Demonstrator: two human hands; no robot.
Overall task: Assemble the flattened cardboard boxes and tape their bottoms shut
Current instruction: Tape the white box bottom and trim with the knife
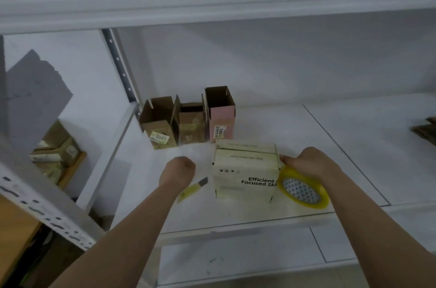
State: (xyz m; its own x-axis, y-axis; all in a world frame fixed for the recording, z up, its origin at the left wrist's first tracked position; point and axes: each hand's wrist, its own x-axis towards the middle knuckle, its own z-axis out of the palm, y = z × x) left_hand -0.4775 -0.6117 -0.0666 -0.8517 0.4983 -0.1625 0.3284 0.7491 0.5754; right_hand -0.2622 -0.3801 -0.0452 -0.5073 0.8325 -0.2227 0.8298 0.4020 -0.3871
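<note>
In the lower middle of the frame, a white cardboard box (pixel 245 173) stands on the white shelf (pixel 318 136), with black printed words on the side that faces the camera and its top flaps closed. The right hand (pixel 311 163) is just to the right of this box and grasps a yellow roll of tape (pixel 303 189), which is tilted and lies close against the right edge of the box; the fingertips reach toward the upper right corner of the box. The left hand (pixel 177 172) is to the left of the box, apart from it, with the fingers curled under; a yellow utility knife (pixel 192 189) shows just below this hand, but I cannot tell if the hand really holds it. Further back, in the middle of the frame, 3 small open boxes stand in a row: 2 brown boxes (pixel 174 123) and 1 pink box (pixel 221 117). At the right edge some flattened cardboard (pixel 425 132) lies on the shelf.
</note>
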